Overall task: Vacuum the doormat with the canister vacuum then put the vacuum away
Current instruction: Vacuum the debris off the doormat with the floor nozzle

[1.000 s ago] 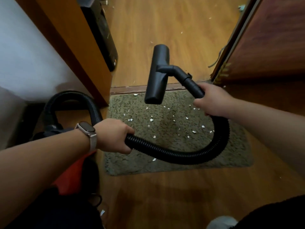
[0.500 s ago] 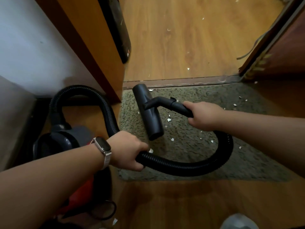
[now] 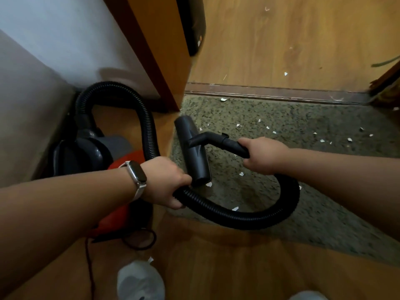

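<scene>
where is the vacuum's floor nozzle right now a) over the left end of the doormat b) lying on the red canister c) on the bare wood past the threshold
a: the floor nozzle is over the left end of the doormat, the right hand gripping the hose behind it

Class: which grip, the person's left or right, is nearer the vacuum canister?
Left. The left grip holds the hose just beside the canister, at the edge of the doormat; the right grip holds its nozzle end farther right, over the doormat.
</scene>
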The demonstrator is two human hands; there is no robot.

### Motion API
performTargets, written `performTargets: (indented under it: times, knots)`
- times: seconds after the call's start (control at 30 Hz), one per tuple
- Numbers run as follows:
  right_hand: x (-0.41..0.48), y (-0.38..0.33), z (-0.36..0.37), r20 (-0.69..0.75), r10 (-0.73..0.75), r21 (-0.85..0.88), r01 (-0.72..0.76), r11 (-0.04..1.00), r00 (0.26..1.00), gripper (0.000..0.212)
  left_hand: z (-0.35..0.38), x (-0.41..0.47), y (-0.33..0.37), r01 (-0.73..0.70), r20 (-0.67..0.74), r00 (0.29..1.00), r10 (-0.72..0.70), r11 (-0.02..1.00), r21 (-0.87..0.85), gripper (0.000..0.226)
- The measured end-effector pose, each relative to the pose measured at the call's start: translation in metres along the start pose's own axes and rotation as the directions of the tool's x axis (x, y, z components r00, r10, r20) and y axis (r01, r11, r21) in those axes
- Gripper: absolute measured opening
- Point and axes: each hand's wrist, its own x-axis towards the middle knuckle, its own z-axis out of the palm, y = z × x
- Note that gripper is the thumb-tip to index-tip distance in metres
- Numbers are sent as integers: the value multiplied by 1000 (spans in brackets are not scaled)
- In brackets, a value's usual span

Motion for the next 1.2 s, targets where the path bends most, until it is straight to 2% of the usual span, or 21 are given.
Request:
performTargets:
  times: [0.17, 0.33, 0.53, 0.7, 0.87, 0.97, 1.2]
  knots:
    - [-6, -4, 7, 8, -44, -43, 44, 998, 999, 29, -10, 16, -4, -11, 11, 1000, 11, 999, 30, 32]
    - [-17, 7, 17, -14, -2, -19, 1, 1000, 1000, 33, -6, 36, -9, -44, 71, 997, 39, 996, 71, 36]
    - [-22, 5, 12, -22, 28, -32, -28, 999, 999, 47, -8, 44, -28, -84, -44, 995, 88, 993, 86, 36]
    - [-21, -4, 22, -21, 2, -112, -4, 994, 1000, 34, 21, 42, -26, -136, -7, 991, 137, 988, 71, 37]
    - [-29, -13, 31, 18, -4, -107, 5, 994, 1000, 39, 30, 31, -19, -187, 58, 981, 182, 979, 77, 42]
    - [-28, -11, 37, 10, 8, -103, -7, 995, 1000, 34, 44, 28, -18, -201, 101, 976, 192, 976, 81, 47]
    - [-16, -14, 49, 56, 21, -102, -15, 995, 998, 31, 74, 21, -22, -239, 88, 969, 232, 967, 83, 62]
